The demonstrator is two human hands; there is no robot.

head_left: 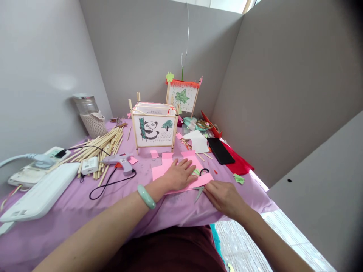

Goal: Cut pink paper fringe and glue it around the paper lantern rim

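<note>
My left hand (180,175) lies flat, fingers spread, on a cut sheet of pink paper (159,172). A pale green bangle (146,196) circles that wrist. At the paper's right front corner my right hand (225,194) is closed around small scissors. Their parted blades (199,193) stick out at my fingertips, over the cloth's front. A black loop (204,172), seemingly a scissor handle, shows on the paper; a pink strip hides what joins it to the blades. Behind the paper stands a stick-framed paper lantern (154,130) with a panda drawing.
Left are a glue gun (120,161), a bundle of wooden sticks (109,145), a white charger (90,165) and a power strip (24,175). A black phone (221,150) lies right, near red material (236,156). A second lantern (183,96) stands behind. Grey panels surround the table.
</note>
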